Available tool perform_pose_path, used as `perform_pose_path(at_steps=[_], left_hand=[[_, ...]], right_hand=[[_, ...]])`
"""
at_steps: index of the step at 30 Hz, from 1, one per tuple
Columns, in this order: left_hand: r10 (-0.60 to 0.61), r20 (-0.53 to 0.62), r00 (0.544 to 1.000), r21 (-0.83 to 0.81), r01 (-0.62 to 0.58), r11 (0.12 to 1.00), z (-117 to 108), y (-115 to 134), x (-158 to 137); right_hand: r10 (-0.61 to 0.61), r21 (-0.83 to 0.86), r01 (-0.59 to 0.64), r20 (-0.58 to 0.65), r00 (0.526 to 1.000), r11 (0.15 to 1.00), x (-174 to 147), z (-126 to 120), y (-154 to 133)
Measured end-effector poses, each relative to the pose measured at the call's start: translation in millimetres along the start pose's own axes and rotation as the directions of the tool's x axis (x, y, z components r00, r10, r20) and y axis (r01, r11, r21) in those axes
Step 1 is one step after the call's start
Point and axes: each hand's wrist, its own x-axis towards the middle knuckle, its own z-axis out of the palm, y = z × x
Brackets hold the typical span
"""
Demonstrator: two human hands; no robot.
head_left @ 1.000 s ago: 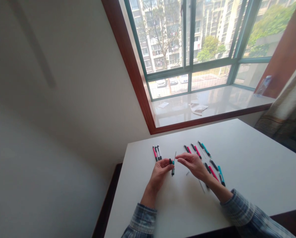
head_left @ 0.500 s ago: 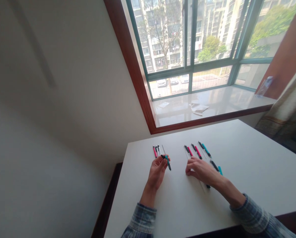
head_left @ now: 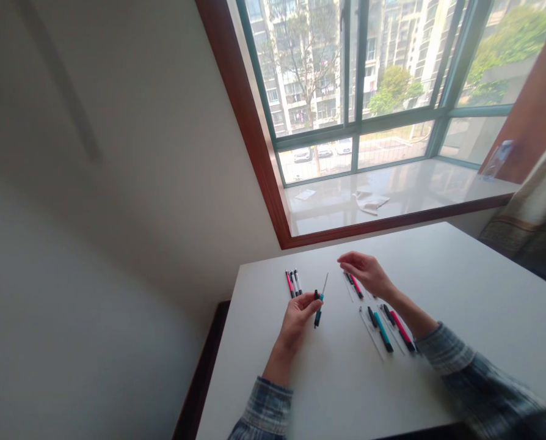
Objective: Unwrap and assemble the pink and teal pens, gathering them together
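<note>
My left hand (head_left: 298, 321) is closed around the parts of a teal pen (head_left: 319, 311): a black-tipped teal barrel, a black piece and a thin refill that points up and away. My right hand (head_left: 367, 272) hovers over the far pen parts, fingers stretched forward and nothing visible in them. Under it lie a pink barrel (head_left: 356, 286) and a thin refill (head_left: 349, 287). Closer to me are a teal barrel (head_left: 383, 333), another pink barrel (head_left: 402, 330), black pieces and refills. Parts beneath my right wrist are partly hidden.
Several whole pens (head_left: 294, 282), one pink and others white, lie side by side beyond my left hand. The white table (head_left: 337, 385) meets a wall and a window sill (head_left: 410, 189), which holds a crumpled white cloth (head_left: 369, 201) and a clear bottle (head_left: 497, 160).
My right hand has moved up and away from me, uncovering the nearer barrels and refills. The pen parts in my left hand have turned and shifted slightly right; the refill now leans right.
</note>
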Motion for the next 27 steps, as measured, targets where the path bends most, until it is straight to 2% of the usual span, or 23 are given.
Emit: perform_pose_path(at_steps=[4,8,27], left_hand=[[-0.015,-0.003,1.000,0.019,0.015,1.000,0.7,-3.8,2.5],[-0.042,0.005,0.999,0.052,0.042,0.998,6.0,-2.6,3.9],[-0.046,0.010,0.999,0.069,0.045,0.997,15.8,10.1,-1.0]], right_hand=[[0.124,0.228,-0.109,-0.054,0.991,0.968,0.2,0.7,23.4],[0.168,0.333,-0.150,-0.024,0.986,0.931,-6.9,5.4,24.0],[0.190,0.362,-0.185,0.020,0.981,0.914,-10.8,8.3,17.1]])
